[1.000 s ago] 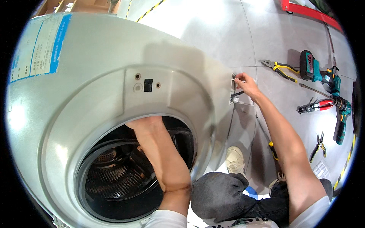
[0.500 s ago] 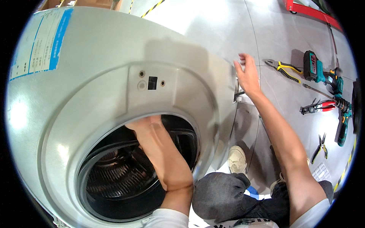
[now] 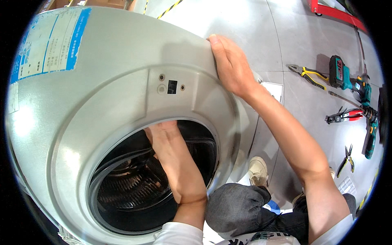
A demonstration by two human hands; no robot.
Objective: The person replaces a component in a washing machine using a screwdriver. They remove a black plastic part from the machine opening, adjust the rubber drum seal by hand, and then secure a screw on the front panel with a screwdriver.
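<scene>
The washing machine's pale grey front panel (image 3: 118,49) fills the left and centre, with a blue-and-white label and a small recess with holes. My left hand (image 3: 162,128) reaches into the round opening behind its upper rim; the fingers are hidden. Below that wrist shows the dark drum (image 3: 130,188) with a rubber seal. My right hand (image 3: 230,67) grips the panel's upper right edge, thumb on the front face and fingers curled over it. Just right of that wrist is a small white open compartment (image 3: 272,90) on the machine's side.
On the tiled floor at right lie yellow-black pliers (image 3: 312,75), a teal drill (image 3: 347,77), another drill (image 3: 370,136), red-handled pliers (image 3: 345,116) and long-nose pliers (image 3: 347,159). A red metal frame (image 3: 335,12) is at top right. My knee (image 3: 232,208) and shoe (image 3: 258,169) are below.
My right hand has left the side compartment and moved up and left onto the panel's edge, gripping it. My left hand stays inside the opening. The view has shifted slightly.
</scene>
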